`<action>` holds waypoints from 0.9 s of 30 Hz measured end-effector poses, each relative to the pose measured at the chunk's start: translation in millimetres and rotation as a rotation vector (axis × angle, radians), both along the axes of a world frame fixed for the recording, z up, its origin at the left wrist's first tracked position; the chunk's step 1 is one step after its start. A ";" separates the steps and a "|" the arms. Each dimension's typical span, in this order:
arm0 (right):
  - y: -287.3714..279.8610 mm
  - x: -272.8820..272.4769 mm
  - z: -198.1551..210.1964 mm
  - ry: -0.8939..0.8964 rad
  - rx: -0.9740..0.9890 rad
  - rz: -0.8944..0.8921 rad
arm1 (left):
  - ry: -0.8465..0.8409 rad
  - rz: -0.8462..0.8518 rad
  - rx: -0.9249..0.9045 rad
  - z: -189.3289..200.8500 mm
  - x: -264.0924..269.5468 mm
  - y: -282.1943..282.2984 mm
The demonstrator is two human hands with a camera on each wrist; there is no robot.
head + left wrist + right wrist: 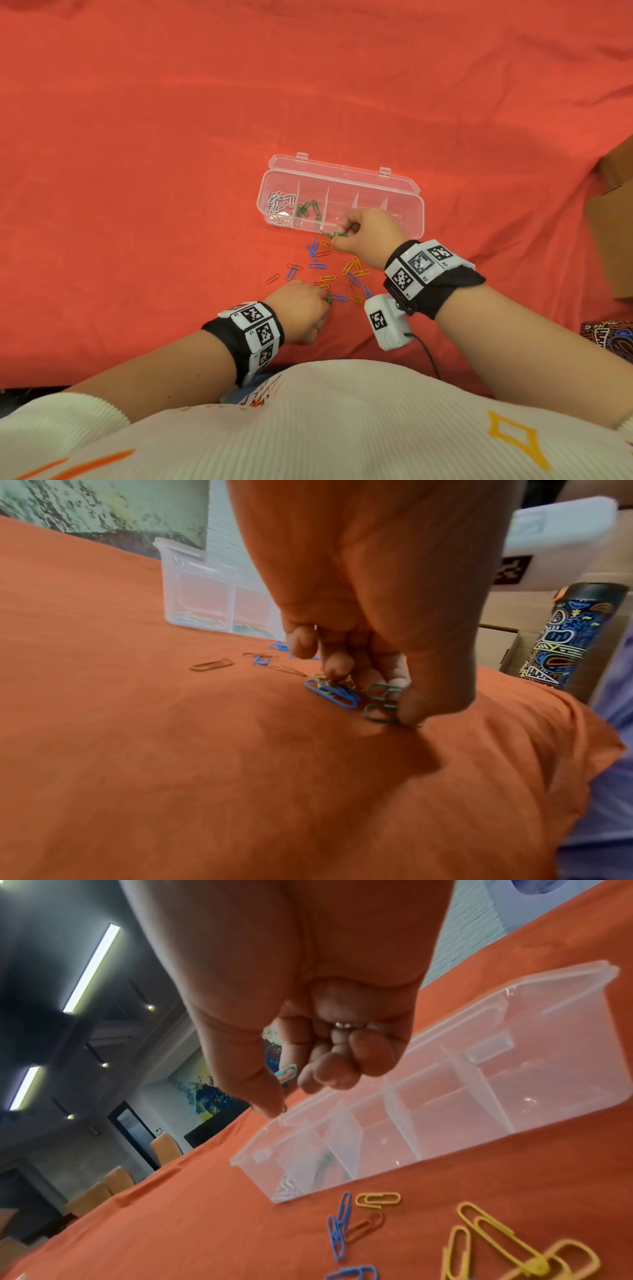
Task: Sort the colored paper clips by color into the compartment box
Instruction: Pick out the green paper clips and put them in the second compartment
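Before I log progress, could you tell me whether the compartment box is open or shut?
Open: the compartment box shows bare dividers, its lid lying flat behind.

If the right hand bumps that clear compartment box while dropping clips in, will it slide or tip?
The compartment box is thin clear plastic holding few clips, so probably light; it would likely slide on the cloth. Low, wide and flat-bottomed, tipping seems unlikely. The right hand hovers at its near wall.

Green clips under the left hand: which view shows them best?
Left wrist view: the green clips lie sharp under the left hand, thumb pressing one. Head view shows only a green sliver. Right wrist view misses them.
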State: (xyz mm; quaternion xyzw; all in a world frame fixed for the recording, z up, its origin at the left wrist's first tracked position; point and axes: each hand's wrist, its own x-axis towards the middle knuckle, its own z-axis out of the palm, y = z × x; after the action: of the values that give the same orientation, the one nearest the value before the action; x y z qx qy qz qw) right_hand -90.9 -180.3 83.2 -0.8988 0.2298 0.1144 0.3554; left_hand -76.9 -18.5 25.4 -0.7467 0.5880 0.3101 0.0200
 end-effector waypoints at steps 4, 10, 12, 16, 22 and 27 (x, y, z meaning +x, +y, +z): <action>-4.5 7.9 1.6 -0.039 0.008 -0.096 | 0.120 0.098 -0.114 4.9 9.2 -2.3; -7.3 19.6 -0.5 0.034 0.126 -0.262 | 0.394 0.536 -0.335 34.1 49.8 -9.3; -6.4 24.3 -1.0 0.047 0.190 -0.304 | 0.403 0.693 -0.455 42.1 64.2 -14.7; -2.8 34.6 -0.6 0.046 0.219 -0.307 | 0.288 1.000 -0.666 46.4 83.7 -27.3; -1.5 49.0 -6.3 -0.007 0.127 -0.286 | 0.231 1.106 -0.567 38.8 95.7 -43.8; -1.5 49.9 -4.6 -0.002 0.130 -0.252 | 0.192 1.051 -0.455 38.3 101.2 -45.4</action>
State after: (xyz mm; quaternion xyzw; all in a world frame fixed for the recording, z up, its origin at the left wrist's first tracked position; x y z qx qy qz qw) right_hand -41.0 -181.8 78.6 -0.8380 0.3324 0.0825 0.4247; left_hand 24.3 -63.9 63.7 -0.8926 0.1892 0.2106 -0.3510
